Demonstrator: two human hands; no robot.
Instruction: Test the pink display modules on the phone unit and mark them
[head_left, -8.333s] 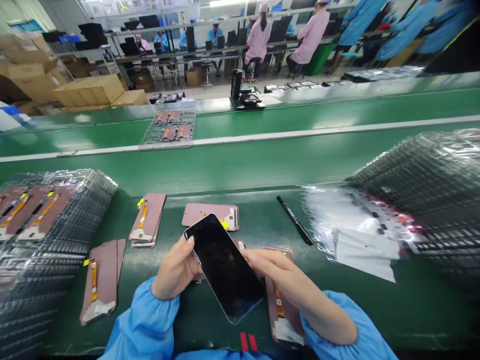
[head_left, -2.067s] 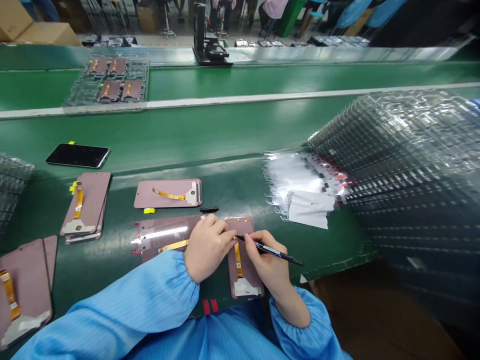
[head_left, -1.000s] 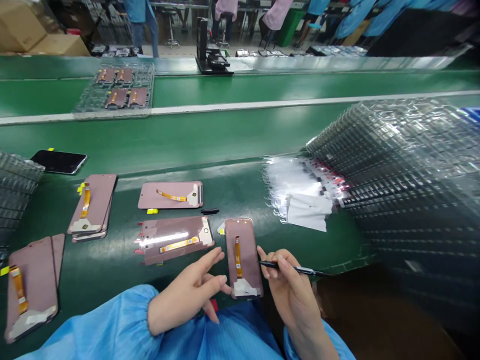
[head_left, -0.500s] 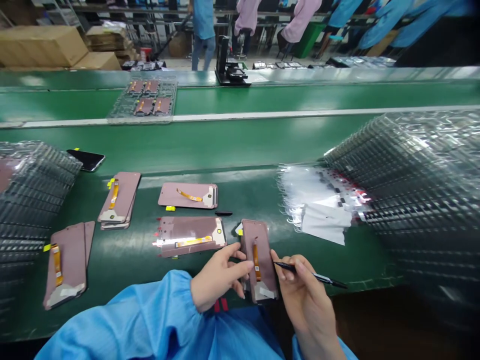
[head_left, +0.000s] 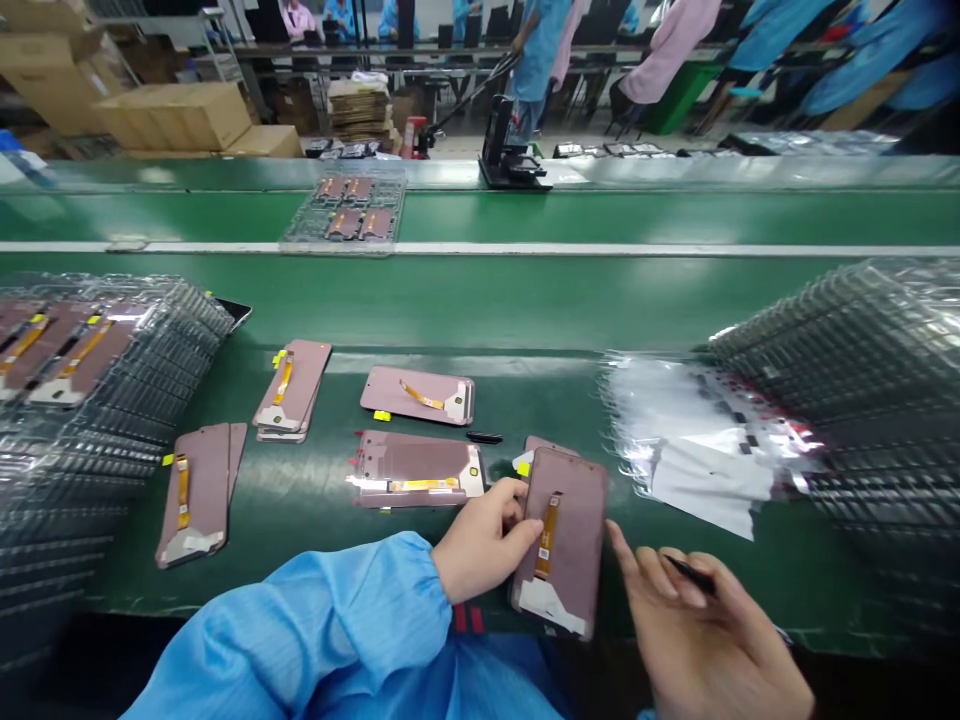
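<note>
My left hand (head_left: pixel 487 540) grips the left edge of a pinkish phone screen panel (head_left: pixel 571 500) with an orange ribbon cable, tilted up over another panel (head_left: pixel 551 444) at the front edge of the green table. My right hand (head_left: pixel 705 620) holds a black pen (head_left: pixel 688 574) between thumb and fingers, its index fingertip beside the panel's right edge. Left of them lies a film-covered panel (head_left: pixel 420 455) with red tabs. Behind that is a small stack of panels (head_left: pixel 416 392), and a black pen cap (head_left: pixel 484 437) lies nearby.
Two panel piles (head_left: pixel 292 385) (head_left: pixel 196 490) lie at the left, beside a tall tray stack (head_left: pixel 165 350). White film sheets (head_left: pixel 705 480) and another tray stack (head_left: pixel 862 370) stand right. A tray of panels (head_left: pixel 300 225) and a black stand (head_left: pixel 499 150) are farther back.
The held panel has been lifted and tilted off the one below, which now shows behind it. My right hand has moved right and down with the pen. The view has shifted left.
</note>
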